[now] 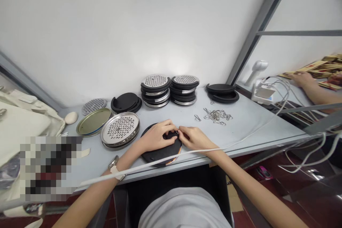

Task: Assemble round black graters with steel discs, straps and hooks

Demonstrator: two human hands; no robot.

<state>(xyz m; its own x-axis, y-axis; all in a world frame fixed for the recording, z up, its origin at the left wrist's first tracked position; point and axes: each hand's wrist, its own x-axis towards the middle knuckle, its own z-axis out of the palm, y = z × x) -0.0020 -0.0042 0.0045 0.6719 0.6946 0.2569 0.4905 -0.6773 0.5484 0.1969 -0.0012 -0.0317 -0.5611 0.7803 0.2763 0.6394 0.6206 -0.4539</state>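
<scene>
A round black case (pixel 161 155) lies near the front edge of the table, with a strip of orange and white at its right rim. Across its top is my left hand (pixel 161 135), palm down, with fingers curled toward the right rim and gripping it. My right hand (pixel 192 137) pinches at that same rim, its fingertips close to the left ones. A tiny shiny bit shows between the hands, too small to name. Beyond the right hand lies a loose pile of silver metal clips (pixel 216 114).
Two stacks of black cases with perforated metal discs (pixel 156 81) stand against the wall. To the left are black cases (pixel 127 102), a perforated metal lid (pixel 120 128) and a gold-coloured lid (pixel 94 122). A white cable (pixel 197 150) crosses in front. Another person's hand (pixel 301 78) is far right.
</scene>
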